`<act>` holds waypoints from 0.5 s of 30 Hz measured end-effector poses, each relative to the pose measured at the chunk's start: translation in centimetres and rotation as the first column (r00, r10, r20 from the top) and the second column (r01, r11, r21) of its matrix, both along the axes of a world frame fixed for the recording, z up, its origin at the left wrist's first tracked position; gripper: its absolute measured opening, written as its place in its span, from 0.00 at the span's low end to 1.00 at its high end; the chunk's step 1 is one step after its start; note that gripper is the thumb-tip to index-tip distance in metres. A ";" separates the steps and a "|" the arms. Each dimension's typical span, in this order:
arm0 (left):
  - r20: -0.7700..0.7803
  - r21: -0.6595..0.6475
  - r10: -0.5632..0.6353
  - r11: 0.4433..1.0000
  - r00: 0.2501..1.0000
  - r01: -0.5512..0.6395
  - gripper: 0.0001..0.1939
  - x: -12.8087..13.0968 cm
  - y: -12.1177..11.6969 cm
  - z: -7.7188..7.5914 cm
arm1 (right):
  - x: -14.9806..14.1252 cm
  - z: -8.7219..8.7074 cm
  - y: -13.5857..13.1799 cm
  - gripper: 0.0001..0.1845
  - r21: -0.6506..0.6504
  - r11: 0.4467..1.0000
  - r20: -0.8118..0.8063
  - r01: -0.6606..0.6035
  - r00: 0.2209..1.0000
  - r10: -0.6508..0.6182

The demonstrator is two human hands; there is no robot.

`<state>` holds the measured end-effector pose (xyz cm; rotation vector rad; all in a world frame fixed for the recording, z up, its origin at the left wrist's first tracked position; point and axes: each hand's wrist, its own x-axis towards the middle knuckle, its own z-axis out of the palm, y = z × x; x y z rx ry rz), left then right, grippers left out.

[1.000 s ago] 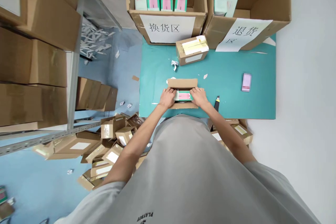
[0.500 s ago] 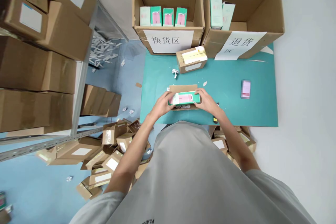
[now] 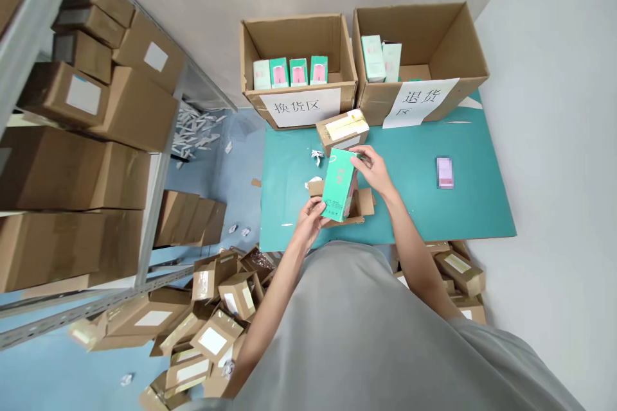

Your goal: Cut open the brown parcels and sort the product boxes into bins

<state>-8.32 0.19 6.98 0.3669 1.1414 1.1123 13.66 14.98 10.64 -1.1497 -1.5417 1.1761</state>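
One green box [image 3: 338,183] is gripped at frame centre, the left hand [image 3: 308,221] on its lower end, the right hand [image 3: 375,170] on its upper right corner, seemingly being turned for a look over an opened carton [image 3: 367,201]. The next move likely calls for a steady two-handed hold. Half a second earlier, it lies crosswise; now it slants upward.

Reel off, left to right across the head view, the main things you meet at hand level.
Shelved cartons → lower row of cartons → left hand → green printed box → right hand → phone with blurred screen.
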 end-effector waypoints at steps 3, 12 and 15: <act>0.071 -0.039 0.013 0.999 0.997 -0.010 0.31 0.8 -0.5 0.1 | -0.8 -0.2 0.3 0.36 -0.019 1.000 0.002 0.016 1.000 -0.016; -0.004 -0.019 0.027 0.999 1.000 -0.027 0.31 0.5 -1.2 0.4 | -1.7 -1.3 -0.5 0.34 -0.053 0.998 -0.046 0.042 0.998 -0.044; -0.188 0.046 0.087 0.996 0.978 -0.079 0.33 0.8 -1.1 0.7 | -1.4 -1.6 -0.5 0.32 -0.017 0.995 -0.030 0.094 0.995 -0.095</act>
